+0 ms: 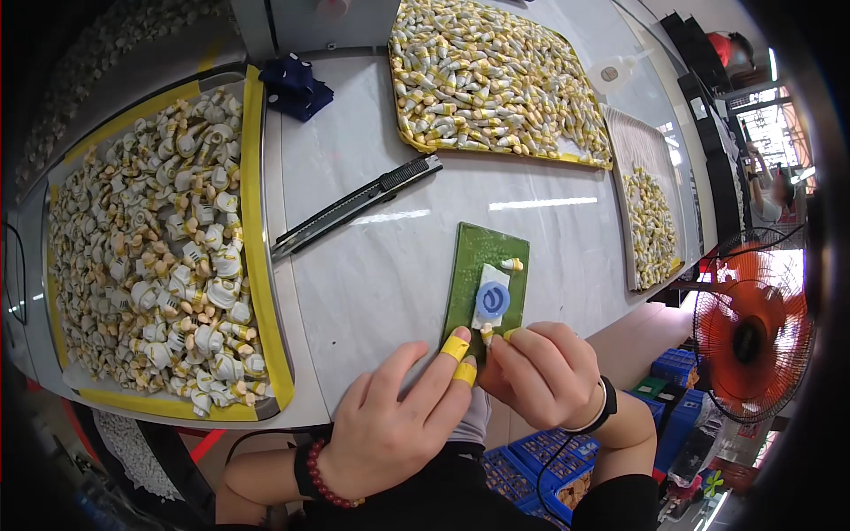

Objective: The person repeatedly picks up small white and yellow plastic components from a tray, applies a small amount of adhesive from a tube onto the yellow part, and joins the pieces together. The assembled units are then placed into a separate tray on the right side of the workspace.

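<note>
A green rectangular board (464, 265) lies near the table's front edge. On it sits a round blue piece (493, 300) over a white strip (493, 272). One small white-and-yellow figure-like part (513, 264) lies at the board's upper right. My right hand (549, 373) is closed in a pinch on another small yellow-and-white part (486, 334), just below the blue piece. With its fingers stretched out, my left hand (387, 429) rests its tips at the board's near left edge and holds nothing visible. Yellow tape wraps fingertips on both hands.
A yellow-edged tray (267, 301) of white parts stands left. Another tray (400, 119) of small white-and-yellow parts is at the back, beside a narrower tray (627, 226). A black utility knife (354, 205) lies mid-table near dark blue cloth (298, 87). An orange fan (751, 341) stands right.
</note>
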{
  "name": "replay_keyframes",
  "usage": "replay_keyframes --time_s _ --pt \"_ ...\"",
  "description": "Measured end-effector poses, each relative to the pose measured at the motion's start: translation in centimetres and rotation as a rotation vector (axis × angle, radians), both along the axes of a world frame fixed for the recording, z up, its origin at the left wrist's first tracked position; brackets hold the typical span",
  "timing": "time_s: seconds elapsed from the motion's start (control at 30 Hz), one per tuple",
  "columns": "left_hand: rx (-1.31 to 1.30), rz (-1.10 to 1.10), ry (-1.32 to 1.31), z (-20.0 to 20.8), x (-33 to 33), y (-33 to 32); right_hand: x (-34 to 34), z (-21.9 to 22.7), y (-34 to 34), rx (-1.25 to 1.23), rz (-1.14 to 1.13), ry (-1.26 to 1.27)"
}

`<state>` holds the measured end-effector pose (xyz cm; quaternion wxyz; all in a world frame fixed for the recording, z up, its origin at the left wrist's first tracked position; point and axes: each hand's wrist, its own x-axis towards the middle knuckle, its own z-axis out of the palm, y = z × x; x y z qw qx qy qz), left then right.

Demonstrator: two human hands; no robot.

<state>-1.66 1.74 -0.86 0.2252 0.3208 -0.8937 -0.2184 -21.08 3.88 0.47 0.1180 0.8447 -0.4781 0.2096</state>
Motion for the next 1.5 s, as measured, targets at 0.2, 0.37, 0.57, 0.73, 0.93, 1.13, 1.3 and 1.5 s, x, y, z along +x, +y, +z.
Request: replay_keyframes --time_s 0.2,0.37,0.57,0.73,0.93,1.13,1.3,1.5 --pt "-0.006 -0.002 -0.005 0.0 0.0 0.0 -0.1 -0.3 0.1 0.002 -0.001 -0.029" --pt "-0.013 0.001 -0.005 0.0 0.1 0.0 -0.2 -0.1 0.1 0.082 0.004 -0.069" --pt "-0.028 0.020 -0.006 -0.1 -0.1 0.1 -1.4 1.9 -0.9 0.426 0.032 -0.261" --pt "-0.023 0.014 0.007 -0.1 -0.1 0.0 -1.7 2.3 -1.6 0.488 0.093 -0.224" --pt "-0.018 0.016 0.023 -0.2 -0.1 0.1 -1.8 1.1 -1.4 0.273 0.191 0.000" --pt "-0.025 0.017 0.034 -0.3 -0.1 0.1 -1.3 0.4 -1.1 0.156 0.152 0.142" --pt "-0.032 0.010 0.016 -0.2 -0.1 0.1 -1.2 0.3 -1.2 0.148 0.146 0.151" --pt "-0.047 0.021 0.015 -0.3 0.0 0.1 -1.2 0.3 -1.3 0.212 0.141 0.088"
